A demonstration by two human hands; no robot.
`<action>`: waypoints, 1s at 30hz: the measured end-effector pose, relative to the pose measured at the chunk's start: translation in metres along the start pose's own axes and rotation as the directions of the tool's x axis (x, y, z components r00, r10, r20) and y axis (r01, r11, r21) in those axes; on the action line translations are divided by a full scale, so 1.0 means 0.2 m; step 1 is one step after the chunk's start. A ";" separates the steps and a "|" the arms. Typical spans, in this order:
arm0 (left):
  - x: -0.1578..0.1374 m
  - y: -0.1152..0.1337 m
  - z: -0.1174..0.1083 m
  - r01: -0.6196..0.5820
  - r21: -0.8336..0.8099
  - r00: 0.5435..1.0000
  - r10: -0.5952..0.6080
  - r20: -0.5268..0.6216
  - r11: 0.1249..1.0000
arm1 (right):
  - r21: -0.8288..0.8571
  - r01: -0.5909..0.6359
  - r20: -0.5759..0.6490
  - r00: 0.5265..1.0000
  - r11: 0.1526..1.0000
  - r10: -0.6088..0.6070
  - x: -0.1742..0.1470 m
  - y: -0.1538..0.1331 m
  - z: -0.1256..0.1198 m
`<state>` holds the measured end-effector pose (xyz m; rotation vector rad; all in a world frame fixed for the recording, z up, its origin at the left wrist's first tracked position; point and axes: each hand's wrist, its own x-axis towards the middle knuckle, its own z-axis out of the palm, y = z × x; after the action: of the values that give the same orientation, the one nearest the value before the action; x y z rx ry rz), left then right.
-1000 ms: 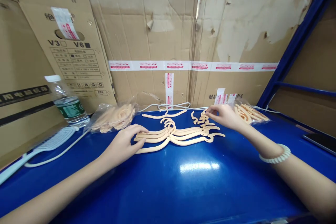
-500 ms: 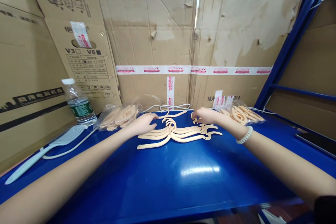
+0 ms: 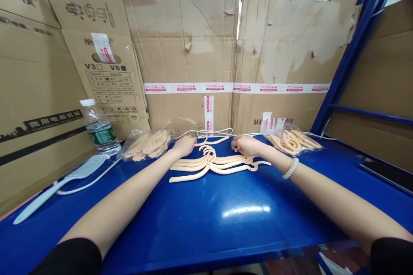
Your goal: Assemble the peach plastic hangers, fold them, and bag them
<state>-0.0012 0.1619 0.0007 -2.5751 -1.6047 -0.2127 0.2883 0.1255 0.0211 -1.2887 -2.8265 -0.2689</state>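
Two crinkled clear bags point(image 3: 148, 144) flank the smooth, curved peach hangers point(image 3: 210, 165) on the glossy blue table point(image 3: 193, 223), a plastic bottle point(image 3: 100, 134) and slotted brush point(image 3: 84, 168) farther left. The left hand point(image 3: 185, 146) curls nearly closed at the rear hanger point(image 3: 217, 141) (grip hidden); the right hand point(image 3: 247, 145) curls likewise, its hold unclear.

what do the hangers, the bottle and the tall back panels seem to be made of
Hangers: probably plastic, smooth with low sheen, from the even peach colour and moulded curves. Bottle: likely clear, glossy plastic; its body is transparent. Back panels: matte cardboard, creased and torn.
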 end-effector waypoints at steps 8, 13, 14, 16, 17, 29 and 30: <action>-0.03 0.04 -0.10 0.031 0.008 0.999 -0.031 -0.011 0.999 | -0.016 0.069 -0.047 0.996 0.997 -0.070 -0.02 0.01 0.00; -0.09 0.07 -0.22 0.065 0.007 0.996 -0.065 -0.064 0.998 | 0.000 0.054 -0.158 0.986 0.999 -0.053 -0.05 0.01 0.00; -0.11 0.08 -0.24 0.065 0.007 0.994 -0.064 -0.090 0.998 | 0.005 0.036 -0.192 0.981 0.999 -0.035 -0.05 0.02 0.00; -0.16 0.10 -0.26 0.057 0.005 0.986 -0.055 -0.154 0.998 | 0.019 -0.012 -0.265 0.964 1.000 0.016 -0.07 0.02 0.00; -0.19 0.11 -0.27 0.049 0.002 0.981 -0.047 -0.189 0.999 | 0.025 -0.037 -0.298 0.954 0.999 0.043 -0.07 0.02 0.00; -0.61 0.20 -0.19 -0.124 0.036 0.890 0.127 -0.438 0.992 | 0.654 0.032 -0.593 0.641 0.756 0.486 -0.24 -0.15 -0.11; -0.63 0.20 -0.18 -0.147 0.027 0.876 0.143 -0.460 0.989 | 0.702 0.027 -0.554 0.649 0.711 0.522 -0.25 -0.17 -0.10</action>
<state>-0.0225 0.0272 0.0133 -2.3861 -1.2320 -0.7560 0.2949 0.0622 0.0310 -1.0590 -1.7336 0.2026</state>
